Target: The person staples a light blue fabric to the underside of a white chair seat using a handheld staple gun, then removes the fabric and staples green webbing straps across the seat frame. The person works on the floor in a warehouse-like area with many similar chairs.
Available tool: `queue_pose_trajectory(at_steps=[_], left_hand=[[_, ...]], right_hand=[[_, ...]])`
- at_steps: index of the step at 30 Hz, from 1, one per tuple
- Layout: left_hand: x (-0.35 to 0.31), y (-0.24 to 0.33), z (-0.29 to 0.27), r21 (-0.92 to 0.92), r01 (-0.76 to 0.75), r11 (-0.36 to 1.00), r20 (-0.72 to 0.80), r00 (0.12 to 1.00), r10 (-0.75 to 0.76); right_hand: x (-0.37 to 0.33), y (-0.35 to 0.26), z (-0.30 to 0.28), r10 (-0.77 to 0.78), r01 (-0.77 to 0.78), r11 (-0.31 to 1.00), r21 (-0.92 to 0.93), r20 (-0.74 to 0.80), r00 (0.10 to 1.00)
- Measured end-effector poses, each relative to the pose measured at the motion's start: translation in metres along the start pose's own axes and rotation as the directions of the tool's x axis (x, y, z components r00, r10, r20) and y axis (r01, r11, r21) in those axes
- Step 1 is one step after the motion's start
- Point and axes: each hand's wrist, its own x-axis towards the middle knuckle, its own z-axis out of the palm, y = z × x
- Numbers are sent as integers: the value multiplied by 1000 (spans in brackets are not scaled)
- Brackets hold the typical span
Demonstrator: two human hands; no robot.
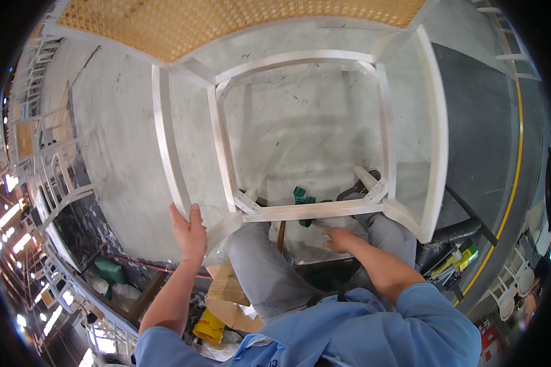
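Note:
A white wooden armchair frame (312, 211), with no seat panel in it, stands before me. Its woven cane back (245, 27) is at the far side. My left hand (190, 233) is wrapped round the near end of the chair's left armrest (167, 134), thumb on the inner side. Over my lap, just below the front rail, my right hand (341, 240) is held with its fingers apart and nothing visible in it. Beyond that hand, a dark green object (302, 199) shows behind the rail; its kind is unclear.
At my left are an opened cardboard box (226, 290) and a yellow container (209, 327). Tools and a yellow-green pack (465, 257) lie on a black surface at the right. White chairs (61, 177) stand at the left. A yellow line (520, 134) runs along the right floor.

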Motion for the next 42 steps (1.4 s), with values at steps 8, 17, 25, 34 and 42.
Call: queue_pose_trajectory(at_steps=[8,17,25,34,42], left_hand=[[5,1,-4,65,-108,992,7,994,107],[1,5,-2,173,-74,982,-34,996,81],[-2,11,0,117,2,993,-20,1000,1],[3,8,4,126,-43,991,-56,997,51],[2,-15,-2,190,-113,975,-69,989,128]], right_hand=[[80,32,46,196,-137,959,-246,234,952],[132,47,64,106,-177,914,-365,-207,973],[223,26,81,-4,-79,987,-140,-511,860],[283,7,70,162,-143,985,97,-224,961],[172,13,77,-314,308,948,-75,-364,877]])
